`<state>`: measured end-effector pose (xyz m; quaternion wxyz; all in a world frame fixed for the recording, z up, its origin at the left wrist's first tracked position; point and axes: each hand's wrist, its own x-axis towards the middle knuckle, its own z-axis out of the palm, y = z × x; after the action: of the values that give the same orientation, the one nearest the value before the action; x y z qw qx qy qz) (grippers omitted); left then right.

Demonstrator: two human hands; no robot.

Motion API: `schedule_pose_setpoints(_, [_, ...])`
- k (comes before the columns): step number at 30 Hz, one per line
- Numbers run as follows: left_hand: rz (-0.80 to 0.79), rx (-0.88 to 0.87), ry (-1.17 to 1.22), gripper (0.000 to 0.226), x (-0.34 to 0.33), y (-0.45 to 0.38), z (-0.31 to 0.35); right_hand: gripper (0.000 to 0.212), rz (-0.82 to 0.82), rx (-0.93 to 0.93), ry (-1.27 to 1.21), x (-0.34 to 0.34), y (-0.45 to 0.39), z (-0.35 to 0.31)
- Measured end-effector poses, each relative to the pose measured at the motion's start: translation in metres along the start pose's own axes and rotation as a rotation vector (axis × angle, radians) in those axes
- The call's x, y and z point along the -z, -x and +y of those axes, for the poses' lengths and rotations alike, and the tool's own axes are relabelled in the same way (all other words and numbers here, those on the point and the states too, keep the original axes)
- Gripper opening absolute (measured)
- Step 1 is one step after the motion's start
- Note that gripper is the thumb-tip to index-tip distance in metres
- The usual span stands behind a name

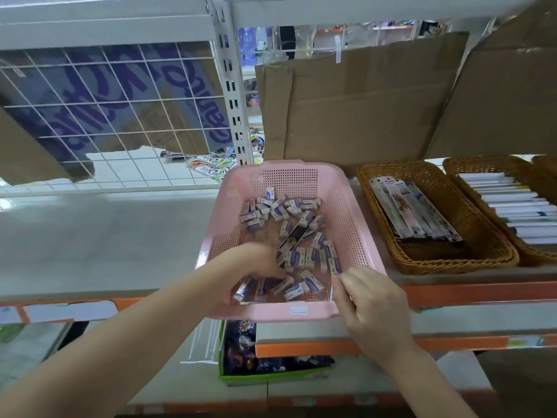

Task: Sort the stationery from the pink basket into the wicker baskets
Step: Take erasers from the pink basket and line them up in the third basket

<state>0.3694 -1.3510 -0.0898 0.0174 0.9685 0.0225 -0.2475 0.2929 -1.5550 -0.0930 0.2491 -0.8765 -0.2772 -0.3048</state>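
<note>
The pink basket (343, 206) sits on the shelf (90, 242), its near rim overhanging the shelf's orange front edge. It holds many small white erasers (297, 256) with blue-and-purple sleeves, scattered in two loose groups: one toward the far wall, one along the near wall. A long black packet (291, 241) lies diagonally among them, near the basket's middle.

The left hand (256, 260) reaches down inside the basket from the near left side. Its fingers curl down among the erasers by the near wall; the hand is blurred, and whether it actually grips one cannot be told.

The right hand (369, 300) is at the basket's near right corner. Its fingers are bent and pinch the upper edge of a thin clear sheet (331, 289) standing just inside that corner.

To the right of the pink basket, just beside it on the same shelf, stands a wicker basket (437, 260) holding flat packaged items (413, 212) stacked lengthwise. A second wicker basket (488, 167) touches it on the right and holds a row of white pens (512, 206), partly out of view.

Behind the baskets, brown cardboard (361, 104) leans upright. A white wire grid (105, 110) backs the left bay. Below the shelf, a green-edged box (271, 377) holds dark packets.
</note>
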Motion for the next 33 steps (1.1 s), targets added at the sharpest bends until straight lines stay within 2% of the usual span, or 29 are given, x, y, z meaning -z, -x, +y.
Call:
schedule_pose_setpoints(7, [0.136,-0.019,0.122,0.050,0.007,0.008,0.001,0.039,0.007,0.003,0.000,0.000,0.000,0.000])
schedule_pose_setpoints(12, [0.247,-0.151,0.062,0.041,0.017,0.019,-0.003,0.037,0.007,0.011,0.001,0.001,-0.001,-0.001])
schedule_pose_setpoints(17, [0.143,-0.234,-0.083,0.035,0.007,0.030,0.005,0.036,0.012,0.009,0.019,0.002,-0.001,-0.002])
schedule_pose_setpoints(19, [0.151,-0.239,-0.090,0.030,0.003,0.030,0.005,0.036,0.013,0.011,0.015,0.002,-0.001,-0.002])
schedule_pose_setpoints(24, [0.053,-0.202,-0.114,0.045,-0.006,0.026,0.006,0.037,0.017,0.019,0.016,0.002,-0.001,-0.001])
schedule_pose_setpoints(26, [0.063,-0.193,-0.158,0.051,-0.007,0.027,0.008,0.037,0.021,0.022,0.013,0.002,-0.001,-0.002])
schedule_pose_setpoints(31, [-0.012,-0.217,-0.083,0.053,-0.004,0.029,0.018,0.037,0.027,0.026,-0.007,0.002,-0.001,-0.002])
schedule_pose_setpoints(33, [0.012,-0.222,-0.103,0.050,-0.006,0.030,0.022,0.037,0.024,0.031,-0.011,0.002,-0.001,-0.001])
